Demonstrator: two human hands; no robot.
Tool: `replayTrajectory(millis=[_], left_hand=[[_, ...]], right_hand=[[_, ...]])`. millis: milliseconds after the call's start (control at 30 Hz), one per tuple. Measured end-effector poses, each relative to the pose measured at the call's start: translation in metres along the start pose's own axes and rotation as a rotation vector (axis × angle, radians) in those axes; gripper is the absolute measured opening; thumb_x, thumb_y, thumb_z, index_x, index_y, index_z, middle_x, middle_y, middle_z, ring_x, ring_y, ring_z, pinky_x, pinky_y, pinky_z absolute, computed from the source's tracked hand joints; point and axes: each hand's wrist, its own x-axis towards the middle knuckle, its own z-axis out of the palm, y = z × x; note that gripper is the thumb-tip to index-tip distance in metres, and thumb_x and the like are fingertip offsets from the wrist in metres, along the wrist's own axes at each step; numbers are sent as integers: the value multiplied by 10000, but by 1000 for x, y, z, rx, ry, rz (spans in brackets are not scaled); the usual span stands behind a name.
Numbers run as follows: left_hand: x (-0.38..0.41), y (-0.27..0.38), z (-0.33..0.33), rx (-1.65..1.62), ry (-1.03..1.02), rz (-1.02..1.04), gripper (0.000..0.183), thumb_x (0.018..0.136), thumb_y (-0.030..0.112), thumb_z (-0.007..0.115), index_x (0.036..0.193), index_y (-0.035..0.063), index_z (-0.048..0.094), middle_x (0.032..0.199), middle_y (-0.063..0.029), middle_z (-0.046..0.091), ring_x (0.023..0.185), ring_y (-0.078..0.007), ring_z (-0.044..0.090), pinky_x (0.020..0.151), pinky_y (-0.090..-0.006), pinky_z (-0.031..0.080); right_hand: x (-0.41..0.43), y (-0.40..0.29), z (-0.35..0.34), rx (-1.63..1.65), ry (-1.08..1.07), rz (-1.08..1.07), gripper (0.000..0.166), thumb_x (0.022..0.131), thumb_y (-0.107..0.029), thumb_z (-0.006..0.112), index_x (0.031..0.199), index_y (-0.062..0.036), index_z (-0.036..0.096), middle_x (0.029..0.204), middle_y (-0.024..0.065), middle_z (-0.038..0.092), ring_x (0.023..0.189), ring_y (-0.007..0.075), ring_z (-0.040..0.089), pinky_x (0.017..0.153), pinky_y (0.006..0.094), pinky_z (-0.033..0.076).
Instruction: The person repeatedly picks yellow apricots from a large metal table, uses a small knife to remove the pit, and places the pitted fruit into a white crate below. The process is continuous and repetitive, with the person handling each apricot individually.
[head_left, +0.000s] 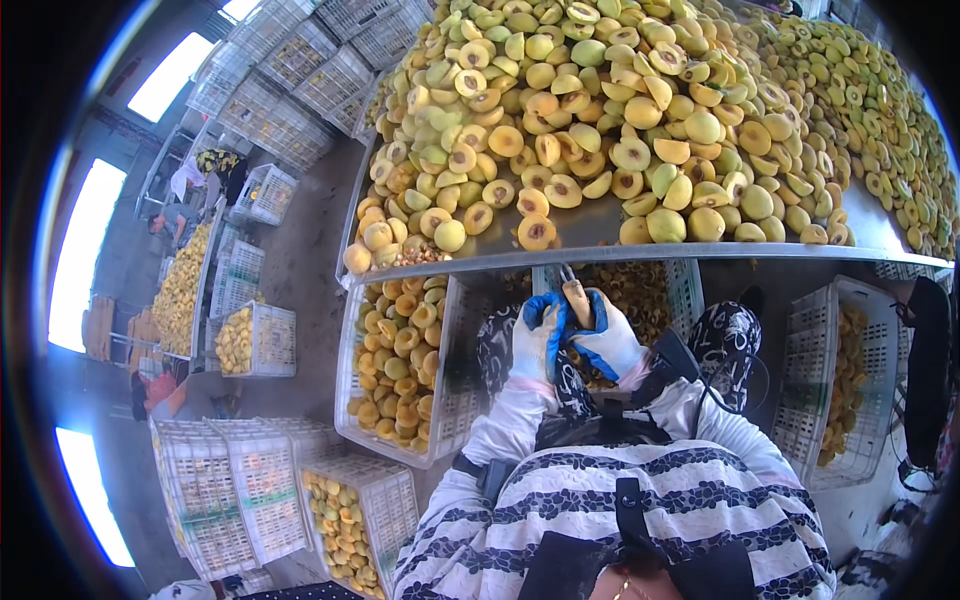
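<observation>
My right hand, in a white glove with a blue-coated palm, grips a pitting tool by its wooden handle. The tool's narrow metal end points towards the table edge. Close beside it, my left hand, gloved the same way, has its fingers curled. Whether it holds anything is hidden. Both hands are above my lap, just short of the metal table. Halved yellow stone fruit, many with the stone still in, lies heaped there. Below my hands, a crate contains dark brown scraps.
A white plastic crate of pitted halves stands to my left; another crate with fruit stands at right. A person's dark-clothed leg is at the far right. Stacked crates and other people at a fruit table are on the left.
</observation>
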Motion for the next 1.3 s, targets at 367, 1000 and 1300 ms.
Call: replayTrajectory(millis=[367, 1000, 1300], left_hand=[[67, 112, -57, 1505, 282, 942, 441, 810, 366, 749, 1116, 62, 659, 1188, -161, 612, 1061, -357, 593, 925, -427, 483], [60, 74, 26, 195, -590, 92, 343, 939, 189, 626, 1209, -14, 563, 1128, -87, 627, 956, -175, 627, 756, -293, 550], [41, 44, 44, 96, -523, 122, 441, 1015, 99, 482, 1431, -22, 403, 1371, -148, 528, 1202, -217, 560, 1024, -325, 478]], right_hand=[[-26, 9, -68, 234, 229, 414, 178, 971, -260, 602, 1034, -101, 552, 690, 15, 568, 453, 84, 472, 380, 245, 372], [-3, -29, -54, 370, 143, 87, 213, 938, -192, 656, 1079, -89, 536, 756, -1, 563, 454, 91, 494, 367, 235, 391], [12, -26, -45, 402, -50, 117, 497, 853, -109, 741, 1303, -51, 538, 936, 24, 654, 580, 69, 544, 459, 207, 415]])
